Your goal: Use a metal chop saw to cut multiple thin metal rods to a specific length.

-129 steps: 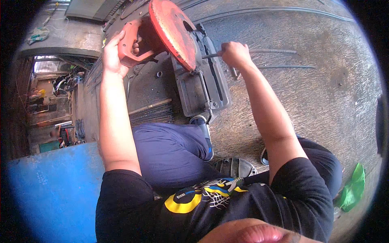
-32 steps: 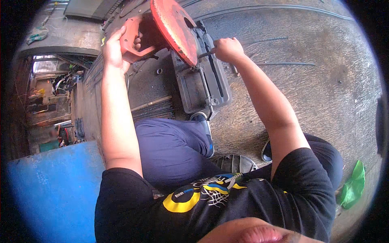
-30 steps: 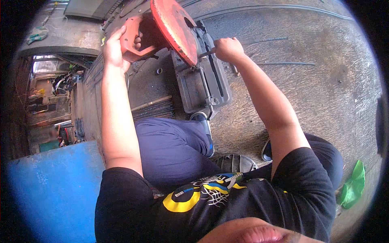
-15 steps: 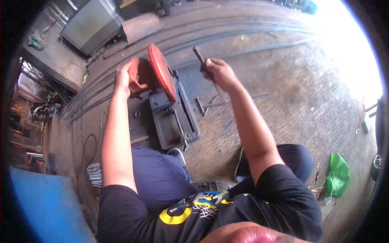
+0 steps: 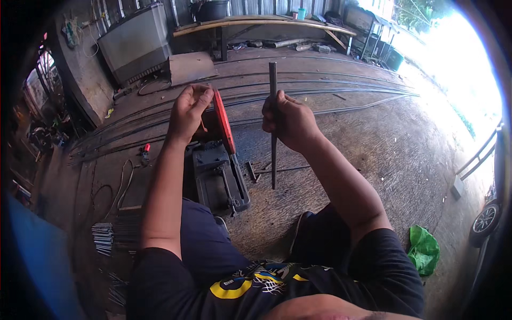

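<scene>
A cut-off saw with a red disc guard (image 5: 224, 122) and a dark grey base (image 5: 216, 178) stands on the floor in front of me. My left hand (image 5: 191, 111) is closed beside the top of the guard, hiding part of the saw. Its thumb and fingers are pressed together; what they hold, if anything, is hidden. My right hand (image 5: 288, 118) grips a dark metal bar (image 5: 273, 160) around its middle. The bar points nearly straight up and down in the picture, right of the saw. Short metal pieces (image 5: 252, 172) lie on the floor beside the saw base.
Long metal rods (image 5: 352, 92) stretch across the floor beyond the saw. A wooden bench (image 5: 261, 22) runs along the far wall. Red-handled pliers (image 5: 145, 153) and a bundle of cut rods (image 5: 103, 238) lie at left. A green bag (image 5: 424, 250) lies at right near a wheel (image 5: 485, 221).
My left hand has gone from the saw's red housing to near the guard's top. The bar has swung from slanted to upright in my right hand. The view has tilted up, showing the bench.
</scene>
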The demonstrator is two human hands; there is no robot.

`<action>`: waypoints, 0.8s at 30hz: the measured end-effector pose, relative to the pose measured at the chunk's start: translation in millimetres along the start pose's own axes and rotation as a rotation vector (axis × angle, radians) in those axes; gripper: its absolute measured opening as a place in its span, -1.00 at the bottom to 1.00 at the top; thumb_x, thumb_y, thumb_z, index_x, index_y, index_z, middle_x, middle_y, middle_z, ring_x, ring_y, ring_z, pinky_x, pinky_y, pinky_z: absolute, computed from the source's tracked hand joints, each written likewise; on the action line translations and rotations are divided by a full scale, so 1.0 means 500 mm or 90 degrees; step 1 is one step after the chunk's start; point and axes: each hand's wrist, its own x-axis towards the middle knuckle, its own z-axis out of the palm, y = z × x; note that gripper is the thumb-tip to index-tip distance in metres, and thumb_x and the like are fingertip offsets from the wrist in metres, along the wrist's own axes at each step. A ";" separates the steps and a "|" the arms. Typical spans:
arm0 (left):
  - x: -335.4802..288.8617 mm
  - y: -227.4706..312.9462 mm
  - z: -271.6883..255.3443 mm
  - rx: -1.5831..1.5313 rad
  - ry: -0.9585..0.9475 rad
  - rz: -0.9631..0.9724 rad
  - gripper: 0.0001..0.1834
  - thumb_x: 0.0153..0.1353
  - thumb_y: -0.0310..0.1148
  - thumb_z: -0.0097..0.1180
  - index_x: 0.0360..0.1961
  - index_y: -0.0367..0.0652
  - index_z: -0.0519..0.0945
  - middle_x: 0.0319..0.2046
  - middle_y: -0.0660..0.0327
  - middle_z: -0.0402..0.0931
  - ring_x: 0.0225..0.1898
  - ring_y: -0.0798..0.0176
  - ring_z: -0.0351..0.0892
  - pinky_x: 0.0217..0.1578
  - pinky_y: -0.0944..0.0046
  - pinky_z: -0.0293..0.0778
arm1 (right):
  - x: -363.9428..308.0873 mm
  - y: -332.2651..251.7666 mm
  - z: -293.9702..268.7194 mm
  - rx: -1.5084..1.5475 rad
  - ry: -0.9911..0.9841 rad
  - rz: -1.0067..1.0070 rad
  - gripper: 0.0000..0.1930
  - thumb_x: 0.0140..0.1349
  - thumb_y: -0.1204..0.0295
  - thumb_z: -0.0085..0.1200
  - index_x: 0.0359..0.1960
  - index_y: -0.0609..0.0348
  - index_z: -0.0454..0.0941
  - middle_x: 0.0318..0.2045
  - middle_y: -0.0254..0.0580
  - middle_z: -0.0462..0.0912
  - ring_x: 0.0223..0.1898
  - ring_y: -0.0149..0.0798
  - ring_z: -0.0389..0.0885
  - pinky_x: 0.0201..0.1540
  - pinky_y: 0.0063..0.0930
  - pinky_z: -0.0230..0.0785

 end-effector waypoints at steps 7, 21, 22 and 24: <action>-0.027 0.063 0.023 -0.133 -0.089 0.047 -0.85 0.28 -0.44 -0.01 -0.13 -0.14 0.47 -0.16 0.27 0.48 -0.16 0.43 0.44 -0.12 0.40 0.41 | -0.037 0.025 0.014 0.012 0.043 -0.003 -0.68 0.39 0.22 -0.25 -0.32 0.24 0.38 -0.45 -0.20 0.40 -0.51 -0.32 0.30 -0.43 -0.45 0.20; -0.047 0.062 -0.006 -0.444 -0.135 -0.096 -0.63 0.27 -0.33 0.01 0.08 -0.19 0.40 0.01 0.16 0.44 -0.02 0.25 0.46 -0.03 0.25 0.40 | -0.005 0.061 -0.015 0.027 0.005 0.009 -0.70 0.38 0.21 -0.22 -0.34 0.21 0.38 -0.44 -0.23 0.39 -0.48 -0.36 0.29 -0.43 -0.49 0.21; -0.047 0.059 -0.007 -0.469 -0.126 -0.102 -0.66 0.27 -0.34 0.00 0.06 -0.19 0.41 0.00 0.16 0.44 -0.03 0.24 0.46 -0.03 0.26 0.40 | -0.002 0.061 -0.018 0.027 0.031 0.021 -0.70 0.38 0.21 -0.22 -0.34 0.21 0.38 -0.44 -0.23 0.39 -0.48 -0.36 0.29 -0.43 -0.49 0.21; -0.046 0.052 -0.009 -0.493 -0.115 -0.111 -0.68 0.28 -0.35 -0.01 0.03 -0.19 0.42 0.00 0.16 0.44 -0.03 0.24 0.46 -0.03 0.26 0.40 | 0.004 0.061 -0.023 0.026 -0.004 0.010 -0.68 0.38 0.21 -0.22 -0.33 0.24 0.38 -0.46 -0.22 0.39 -0.49 -0.36 0.29 -0.44 -0.49 0.21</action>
